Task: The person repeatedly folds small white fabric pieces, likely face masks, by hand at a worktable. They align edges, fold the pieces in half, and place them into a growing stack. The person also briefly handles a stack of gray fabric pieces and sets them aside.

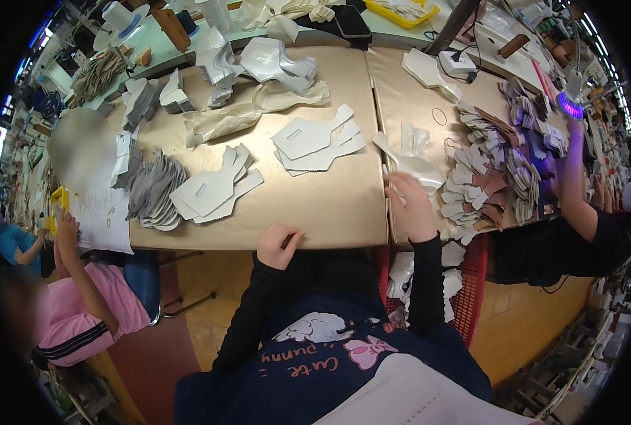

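My left hand [280, 246] rests at the front edge of the gold-coloured tabletop, its fingers curled in with nothing visible in them. Further right, my right hand [409, 205] lies on the table with its thumb and fingers apart. Its fingertips are beside a glossy cream cut piece [418, 164]; whether they touch it is hard to tell. Two loose sets of flat white cut pieces lie ahead of my left hand: one pair [203, 195] near a fanned grey stack [156, 190], another pair [308, 142] farther back. Each top piece has a small slot-shaped mark.
Bundled pieces [266, 60] and crumpled cream sheets [220, 124] occupy the back. Many layered pieces [482, 166] cover the right side, where another person's arm [576, 177] holds a lit purple lamp [570, 105]. A red basket [471, 283] stands below the edge. A pink-shirted person [81, 304] works at left.
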A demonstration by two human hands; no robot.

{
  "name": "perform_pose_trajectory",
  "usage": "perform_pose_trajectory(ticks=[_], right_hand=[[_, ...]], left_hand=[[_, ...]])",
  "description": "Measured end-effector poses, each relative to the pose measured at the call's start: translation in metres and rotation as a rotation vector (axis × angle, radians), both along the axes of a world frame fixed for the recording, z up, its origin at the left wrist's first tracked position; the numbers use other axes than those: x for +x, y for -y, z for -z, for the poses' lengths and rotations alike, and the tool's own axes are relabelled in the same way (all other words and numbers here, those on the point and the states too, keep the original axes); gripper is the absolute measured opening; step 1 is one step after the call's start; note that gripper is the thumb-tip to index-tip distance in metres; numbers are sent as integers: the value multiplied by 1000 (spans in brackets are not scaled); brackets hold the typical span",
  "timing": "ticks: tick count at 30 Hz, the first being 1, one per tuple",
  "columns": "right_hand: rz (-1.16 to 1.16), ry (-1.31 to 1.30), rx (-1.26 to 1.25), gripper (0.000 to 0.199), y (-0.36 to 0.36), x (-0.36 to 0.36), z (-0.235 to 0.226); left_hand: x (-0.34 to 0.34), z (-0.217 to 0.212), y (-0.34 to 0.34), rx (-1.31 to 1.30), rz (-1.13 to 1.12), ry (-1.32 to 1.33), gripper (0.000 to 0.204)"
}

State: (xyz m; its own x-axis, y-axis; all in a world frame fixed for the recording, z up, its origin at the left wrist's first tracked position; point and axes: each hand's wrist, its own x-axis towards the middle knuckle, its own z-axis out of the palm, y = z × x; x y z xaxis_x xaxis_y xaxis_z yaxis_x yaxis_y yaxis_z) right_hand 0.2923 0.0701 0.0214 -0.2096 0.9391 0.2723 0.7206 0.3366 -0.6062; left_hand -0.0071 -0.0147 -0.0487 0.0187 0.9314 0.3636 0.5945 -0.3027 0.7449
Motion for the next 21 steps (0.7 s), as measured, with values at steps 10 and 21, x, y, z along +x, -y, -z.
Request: perform_pose_trajectory(ticks=[10,21], right_hand=[[-204,-35,112,30,-58,-52,5],[-263,216,46,87,-117,-114,56]], left_hand=[[21,14,-2,323,-220,-402,14],[17,20,4,307,-207,-435,13]])
